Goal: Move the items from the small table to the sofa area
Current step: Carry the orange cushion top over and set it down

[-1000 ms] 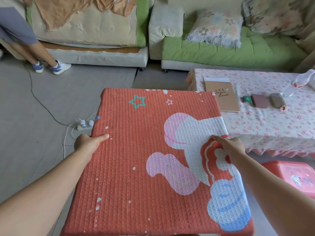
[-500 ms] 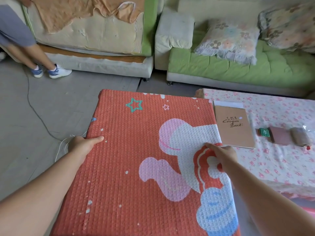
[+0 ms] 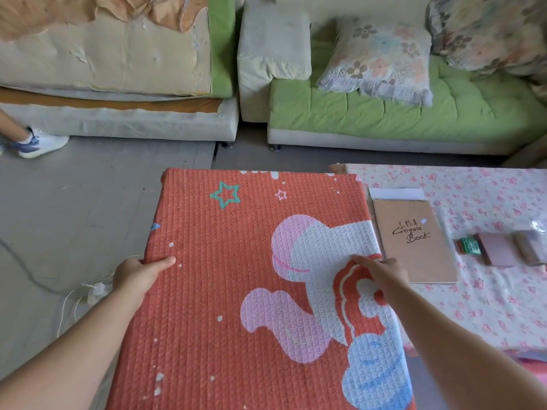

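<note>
I've got both hands on the big red mat [image 3: 231, 291]. L hand [image 3: 137, 276] holds its left edge: thumb flat on top, the other fingers tucked under where I can't see them. R hand [image 3: 383, 273] pinches the right edge, thumb on top & fingers curled at the side. The mat is held up flat over the grey floor [image 3: 74, 208]. It has pink, white & blue cartoon shapes on it, plus a green star near the far end.

The mat's right edge is just beside the small table [image 3: 479, 309], which has a pink flower cloth on it. On the table, near the R hand, lies a brown book [image 3: 414, 241] w/ black writing. Next to it are a little green box [image 3: 468, 245] & a flat pink thing [image 3: 497, 253]. More stuff past that is cut off, can't tell what.

The green sofa [image 3: 399, 113] is across the floor, past the mat's far end, not touching it. A flower pillow [image 3: 379, 57] sits on it. To the left is an old sofa [image 3: 103, 63] w/ torn covering. Someone's white shoe [image 3: 43, 142] shows at the left edge. A thin cord [image 3: 26, 279] runs on the floor by the L arm.
</note>
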{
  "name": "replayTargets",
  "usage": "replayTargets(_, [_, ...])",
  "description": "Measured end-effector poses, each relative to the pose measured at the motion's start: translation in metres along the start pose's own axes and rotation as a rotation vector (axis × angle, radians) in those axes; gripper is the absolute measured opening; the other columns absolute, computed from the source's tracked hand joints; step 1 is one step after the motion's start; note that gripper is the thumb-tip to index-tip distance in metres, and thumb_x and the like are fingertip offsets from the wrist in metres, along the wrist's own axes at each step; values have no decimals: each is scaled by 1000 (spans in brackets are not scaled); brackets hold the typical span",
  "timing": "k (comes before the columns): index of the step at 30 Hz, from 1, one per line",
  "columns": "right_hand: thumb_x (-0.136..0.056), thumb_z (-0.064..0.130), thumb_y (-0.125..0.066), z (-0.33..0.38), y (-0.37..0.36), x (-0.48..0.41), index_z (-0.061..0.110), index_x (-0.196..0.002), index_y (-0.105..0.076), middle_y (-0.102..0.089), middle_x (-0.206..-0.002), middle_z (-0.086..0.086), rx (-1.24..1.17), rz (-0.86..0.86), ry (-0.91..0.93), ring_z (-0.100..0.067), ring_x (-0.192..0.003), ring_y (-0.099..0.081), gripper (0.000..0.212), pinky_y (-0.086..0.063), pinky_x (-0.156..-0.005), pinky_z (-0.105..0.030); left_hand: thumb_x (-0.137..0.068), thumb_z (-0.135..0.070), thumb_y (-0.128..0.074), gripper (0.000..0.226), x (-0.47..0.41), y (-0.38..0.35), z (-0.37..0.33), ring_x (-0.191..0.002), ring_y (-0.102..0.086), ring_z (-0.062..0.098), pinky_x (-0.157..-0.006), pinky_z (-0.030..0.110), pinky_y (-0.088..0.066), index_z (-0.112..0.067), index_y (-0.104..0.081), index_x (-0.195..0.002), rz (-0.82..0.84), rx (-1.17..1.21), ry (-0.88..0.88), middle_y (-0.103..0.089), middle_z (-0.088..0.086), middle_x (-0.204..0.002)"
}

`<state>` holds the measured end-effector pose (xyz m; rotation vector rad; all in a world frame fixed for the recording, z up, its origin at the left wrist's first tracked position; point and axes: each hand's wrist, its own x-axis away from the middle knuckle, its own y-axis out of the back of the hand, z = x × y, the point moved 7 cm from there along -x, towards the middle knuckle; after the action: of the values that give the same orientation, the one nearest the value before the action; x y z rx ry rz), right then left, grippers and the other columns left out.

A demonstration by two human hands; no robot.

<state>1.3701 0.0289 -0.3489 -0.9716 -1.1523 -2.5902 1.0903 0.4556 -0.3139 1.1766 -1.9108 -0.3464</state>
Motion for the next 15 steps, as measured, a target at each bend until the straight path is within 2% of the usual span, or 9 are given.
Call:
replayTargets(2, [-52, 60, -79, 9, -14, -19, 12, -76, -52, -62, -77, -11, -27, -16, -34, -26, -60, -63, 60, -51, -41, -30, -63, -34, -83, 32, -30, -12, -11, -68, -64, 30, -73, 41, -54, -11, -61, -67, 28, -25, 17, -68, 17, -81])
replayTargets(6, [-54, 60, -78, 18, -30, -50, 8, -96, -53, -63, -87, -14, -43, -37, -82, -29, -70, -65, 71, -49, -43, -28, -64, -36, -82, 39, -72, -35, -18, -75, -66, 34, -77, 45, -55, -5, -67, -85, 89, -66, 46, -69, 17, -84])
replayTargets(11, [-53, 62, -76, 19, -47, -87, 10, -84, -61, -67, -77, -12, -18, -47, -119, -26, -55, -65, 63, -46, -36, -22, -65, -36, -81, 39, -112, -69, -12, -71, -65, 32, -71, 41, -54, -4, -68, -81, 113, -98, 73, -69, 18, -81])
replayTargets(13, [-53, 63, -76, 21, -54, -107, 8, -78, -64, -68, -74, -12, 7, -61, -120, -25, -48, -64, 62, -45, -36, -22, -65, -37, -81, 38, -128, -87, -7, -73, -65, 33, -74, 43, -54, -5, -67, -81, 125, -107, 94, -69, 18, -81])
replayTargets(15, [-53, 63, -76, 20, -63, -126, 7, -78, -65, -68, -75, -13, 23, -63, -127, -27, -49, -64, 62, -45, -37, -23, -66, -38, -81, 39, -144, -107, -1, -76, -66, 34, -78, 47, -55, -6, -66, -82, 140, -116, 122, -68, 16, -81])
